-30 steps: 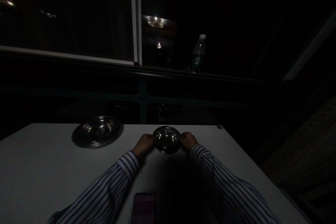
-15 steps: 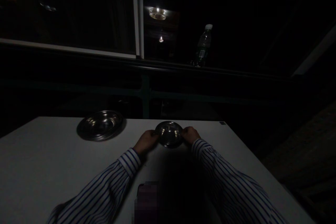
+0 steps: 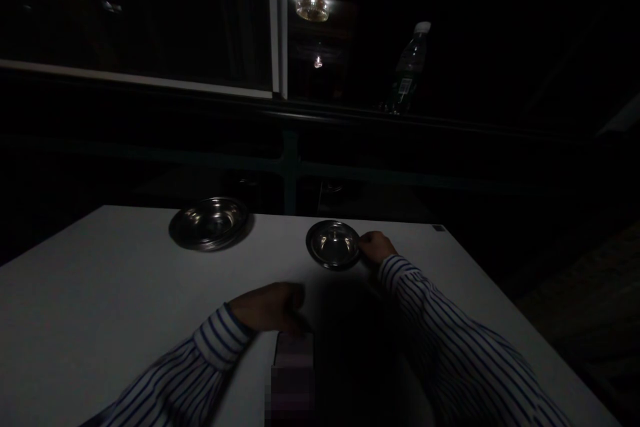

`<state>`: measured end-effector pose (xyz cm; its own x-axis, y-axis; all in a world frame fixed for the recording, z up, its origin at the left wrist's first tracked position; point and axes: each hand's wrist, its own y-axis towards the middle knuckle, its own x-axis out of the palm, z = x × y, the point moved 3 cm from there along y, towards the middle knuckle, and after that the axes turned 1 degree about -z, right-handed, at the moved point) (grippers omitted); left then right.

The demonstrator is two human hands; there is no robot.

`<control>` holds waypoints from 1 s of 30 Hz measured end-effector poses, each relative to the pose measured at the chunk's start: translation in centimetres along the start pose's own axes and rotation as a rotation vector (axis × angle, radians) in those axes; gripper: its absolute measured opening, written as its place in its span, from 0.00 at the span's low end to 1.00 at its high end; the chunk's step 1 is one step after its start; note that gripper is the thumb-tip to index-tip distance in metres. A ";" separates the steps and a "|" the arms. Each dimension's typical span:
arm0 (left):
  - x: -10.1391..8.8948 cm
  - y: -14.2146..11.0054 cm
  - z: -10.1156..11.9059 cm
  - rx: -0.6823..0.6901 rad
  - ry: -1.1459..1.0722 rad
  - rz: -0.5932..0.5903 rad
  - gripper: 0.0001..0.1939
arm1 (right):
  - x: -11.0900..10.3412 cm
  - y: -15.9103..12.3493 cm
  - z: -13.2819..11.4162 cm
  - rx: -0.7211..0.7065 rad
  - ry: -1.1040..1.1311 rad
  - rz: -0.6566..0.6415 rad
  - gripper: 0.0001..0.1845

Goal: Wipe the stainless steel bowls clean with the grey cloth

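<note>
A small shiny metal bowl (image 3: pixel 333 245) is toward the far side of the white table (image 3: pixel 125 320). My right hand (image 3: pixel 377 247) pinches its right rim. Nearer to me, my left hand (image 3: pixel 270 307) is off the bowl, its fingers loosely curved and apart with nothing seen between them. Just below those fingertips lies a flat dark object with a pinkish face (image 3: pixel 295 351), like a phone; its lower part is blurred out. Dim light hides the finger details.
Several stacked metal dishes (image 3: pixel 207 223) stand at the far left of the table. Behind the table are a dark railing (image 3: pixel 290 167) and a window frame (image 3: pixel 280 27). A clear plastic bottle with a white cap (image 3: pixel 411 67) stands on the ledge.
My left hand has let go of the bowl's left rim and come back toward me, to the phone-like object. My right hand stays on the bowl. The whole view has shifted slightly.
</note>
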<state>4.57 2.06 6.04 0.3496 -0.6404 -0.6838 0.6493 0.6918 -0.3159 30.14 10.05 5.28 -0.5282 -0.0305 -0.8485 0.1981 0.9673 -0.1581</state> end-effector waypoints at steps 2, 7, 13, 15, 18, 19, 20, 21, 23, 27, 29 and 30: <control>0.7 -0.5 -0.4 -0.011 0.072 -0.003 0.22 | 0.0 0.0 0.1 -0.005 -0.002 0.002 0.13; 2.3 -0.8 -1.2 0.009 0.184 -0.027 0.24 | 0.1 0.0 0.1 -0.014 -0.012 0.006 0.12; 2.0 -0.5 -1.3 0.010 0.181 0.027 0.13 | 0.0 -0.1 -0.2 -0.013 -0.035 -0.005 0.12; 1.7 -0.4 -1.2 0.040 0.155 0.055 0.10 | 0.0 -0.1 -0.2 -0.014 -0.042 -0.008 0.12; 1.1 0.0 -1.3 0.064 0.079 0.149 0.13 | 0.0 -0.1 -0.1 -0.010 -0.048 -0.006 0.12; 0.8 0.3 -1.3 0.060 0.042 0.198 0.14 | 0.0 -0.1 -0.1 -0.007 -0.049 -0.005 0.12; 0.6 0.6 -1.5 0.047 -0.005 0.251 0.14 | 0.0 0.0 -0.1 -0.004 -0.051 -0.004 0.12; 0.3 1.0 -1.6 0.027 -0.066 0.305 0.15 | 0.0 0.0 -0.1 -0.002 -0.052 -0.004 0.12; -0.3 2.0 -2.0 -0.032 -0.240 0.406 0.15 | 0.0 0.0 -0.1 -0.001 -0.055 -0.005 0.12; -1.4 4.5 -2.9 -0.100 -0.516 0.533 0.19 | 0.0 0.0 -0.3 -0.009 -0.068 -0.003 0.13; -1.7 5.8 -3.3 -0.131 -0.553 0.563 0.21 | -0.1 -0.1 -0.3 -0.017 -0.077 0.003 0.13; -1.8 6.4 -3.5 -0.145 -0.572 0.569 0.22 | -0.2 -0.1 -0.4 -0.020 -0.082 0.008 0.13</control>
<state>5.73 8.81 3.01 0.9152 -0.2219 -0.3365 0.1880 0.9735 -0.1304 29.92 10.05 5.61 -0.4576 -0.0426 -0.8881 0.1847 0.9725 -0.1417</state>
